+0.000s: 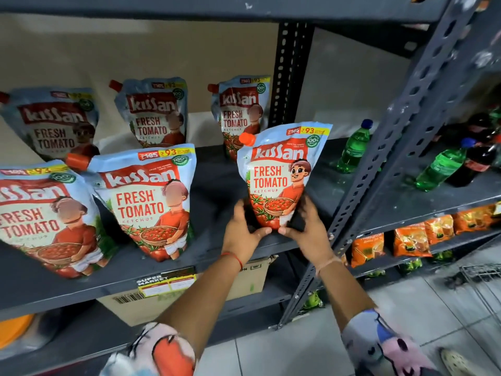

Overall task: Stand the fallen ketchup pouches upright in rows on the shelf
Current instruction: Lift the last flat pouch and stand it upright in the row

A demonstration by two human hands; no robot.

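Several Kissan ketchup pouches stand upright on the dark grey shelf (217, 185) in two rows. The back row holds three: left (54, 123), middle (156, 115) and right (240, 109). In the front row stand a left pouch (40, 213) and a middle pouch (147, 199). At the front right stands one more pouch (279, 175), upright near the shelf edge. My left hand (242, 229) and my right hand (306, 226) grip its base from either side.
A perforated grey upright (379, 169) rises just right of the held pouch. Green and dark soda bottles (439, 164) lie on the neighbouring shelf. Orange snack packs (412, 237) fill the shelf below them. A cardboard box (244, 280) sits under the ketchup shelf; a wire basket (482, 278) is at right.
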